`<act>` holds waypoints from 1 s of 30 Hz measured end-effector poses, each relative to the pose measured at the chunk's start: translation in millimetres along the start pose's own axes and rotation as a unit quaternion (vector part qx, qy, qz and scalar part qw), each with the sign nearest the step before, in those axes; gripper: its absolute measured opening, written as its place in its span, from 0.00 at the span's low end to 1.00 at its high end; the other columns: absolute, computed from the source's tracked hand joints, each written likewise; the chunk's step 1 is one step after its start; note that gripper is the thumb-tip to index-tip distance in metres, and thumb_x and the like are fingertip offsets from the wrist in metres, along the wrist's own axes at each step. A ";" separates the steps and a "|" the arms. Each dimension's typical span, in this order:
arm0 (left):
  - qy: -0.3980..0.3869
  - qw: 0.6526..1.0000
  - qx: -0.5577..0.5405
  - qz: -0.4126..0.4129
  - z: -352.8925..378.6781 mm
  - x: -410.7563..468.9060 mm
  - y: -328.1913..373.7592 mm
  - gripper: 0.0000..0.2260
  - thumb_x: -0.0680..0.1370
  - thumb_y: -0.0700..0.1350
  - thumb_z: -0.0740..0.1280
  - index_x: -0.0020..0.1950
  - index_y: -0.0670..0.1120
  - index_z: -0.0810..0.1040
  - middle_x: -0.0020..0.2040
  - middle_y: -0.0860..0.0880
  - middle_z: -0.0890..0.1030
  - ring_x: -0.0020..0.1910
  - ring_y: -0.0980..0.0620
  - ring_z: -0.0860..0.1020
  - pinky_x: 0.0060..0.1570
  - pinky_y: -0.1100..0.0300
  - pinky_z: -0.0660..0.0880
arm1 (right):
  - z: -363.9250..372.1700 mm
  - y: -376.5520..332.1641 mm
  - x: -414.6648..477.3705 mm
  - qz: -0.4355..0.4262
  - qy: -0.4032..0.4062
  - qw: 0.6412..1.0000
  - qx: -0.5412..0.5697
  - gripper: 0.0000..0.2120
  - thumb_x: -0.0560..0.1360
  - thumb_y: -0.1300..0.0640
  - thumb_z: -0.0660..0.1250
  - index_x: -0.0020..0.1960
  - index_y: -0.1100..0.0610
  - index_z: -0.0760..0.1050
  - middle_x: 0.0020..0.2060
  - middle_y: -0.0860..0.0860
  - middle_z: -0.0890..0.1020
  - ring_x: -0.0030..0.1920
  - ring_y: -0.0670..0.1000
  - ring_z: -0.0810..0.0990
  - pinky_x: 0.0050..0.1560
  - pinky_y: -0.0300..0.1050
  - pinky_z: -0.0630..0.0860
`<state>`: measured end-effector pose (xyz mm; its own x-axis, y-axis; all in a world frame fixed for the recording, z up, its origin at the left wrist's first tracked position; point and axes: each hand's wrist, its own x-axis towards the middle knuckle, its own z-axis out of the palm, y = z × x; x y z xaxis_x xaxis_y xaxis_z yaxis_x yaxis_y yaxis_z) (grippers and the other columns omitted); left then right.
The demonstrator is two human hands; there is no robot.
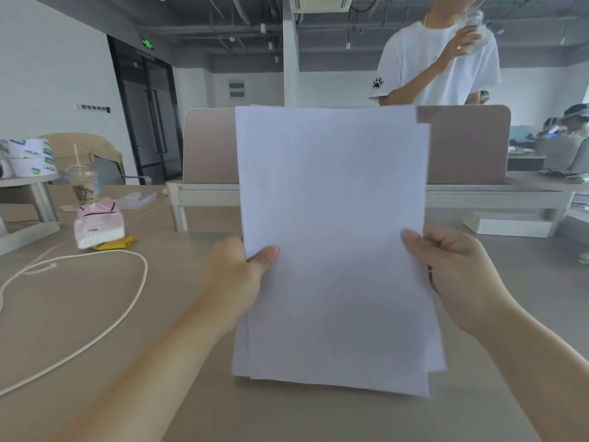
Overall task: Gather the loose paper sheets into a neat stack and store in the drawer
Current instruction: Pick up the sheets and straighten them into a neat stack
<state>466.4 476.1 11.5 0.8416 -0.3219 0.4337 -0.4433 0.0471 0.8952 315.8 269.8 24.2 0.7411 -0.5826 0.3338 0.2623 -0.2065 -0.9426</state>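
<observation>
We hold the plain white paper sheets [334, 244] upright, left hand [237, 272] and right hand [455, 275] pinching opposite edges. Their bottom edges sit uneven, probably awaiting a tap on the beige desk [127, 314].

Soft, even indoor daylight, no glare; faint shadows on the worktop [191, 314]. Slight blur throughout, and wide-angle bending at the edges.

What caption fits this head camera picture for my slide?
Left hand and right hand hold white paper sheets upright above the desk, edges not yet even.
</observation>
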 end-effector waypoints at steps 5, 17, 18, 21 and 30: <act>-0.046 0.996 -0.056 0.046 -2.7 -7.9 23.2 0.05 0.69 0.45 0.70 0.41 0.55 0.83 0.41 0.57 0.86 0.44 0.55 0.84 0.47 0.56 0.78 | 2.4 -17.2 -7.4 -0.071 0.044 0.994 0.067 0.08 0.77 0.58 0.65 0.47 0.62 0.80 0.43 0.63 0.85 0.40 0.58 0.82 0.45 0.57 0.78; -0.024 0.978 -0.204 0.028 8.3 -7.3 65.9 0.04 0.72 0.47 0.69 0.46 0.50 0.81 0.38 0.57 0.86 0.37 0.58 0.85 0.34 0.63 0.79 | 5.8 -50.6 -3.0 -0.130 0.006 0.985 0.118 0.08 0.75 0.58 0.65 0.50 0.58 0.81 0.43 0.52 0.87 0.43 0.55 0.85 0.46 0.52 0.81; -0.028 0.976 -0.213 0.027 6.4 -5.2 70.4 0.06 0.70 0.48 0.69 0.46 0.50 0.81 0.38 0.56 0.87 0.37 0.57 0.85 0.34 0.62 0.80 | 6.5 -56.5 -2.0 -0.139 -0.004 0.983 0.119 0.08 0.75 0.58 0.65 0.51 0.58 0.81 0.44 0.52 0.87 0.43 0.55 0.85 0.45 0.51 0.81; -0.062 0.963 -0.264 0.008 0.5 -1.4 80.8 0.10 0.65 0.48 0.69 0.44 0.49 0.82 0.37 0.53 0.87 0.36 0.54 0.85 0.32 0.61 0.79 | 8.0 -71.5 -0.5 -0.147 -0.051 0.977 0.145 0.13 0.69 0.56 0.68 0.52 0.58 0.80 0.45 0.52 0.86 0.43 0.54 0.85 0.43 0.48 0.82; -0.102 0.957 -0.270 0.005 -0.9 -12.8 77.6 0.07 0.65 0.47 0.67 0.32 0.53 0.86 0.35 0.55 0.86 0.34 0.57 0.85 0.30 0.64 0.79 | 5.6 -62.0 -7.7 -0.072 -0.071 0.985 0.141 0.11 0.65 0.53 0.70 0.45 0.57 0.85 0.44 0.52 0.88 0.45 0.54 0.87 0.41 0.47 0.82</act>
<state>421.6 484.8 75.5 0.7357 -0.4945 0.4629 -0.1805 0.5156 0.8376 297.3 291.5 80.1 0.7575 -0.4434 0.4791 0.5173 -0.0399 -0.8549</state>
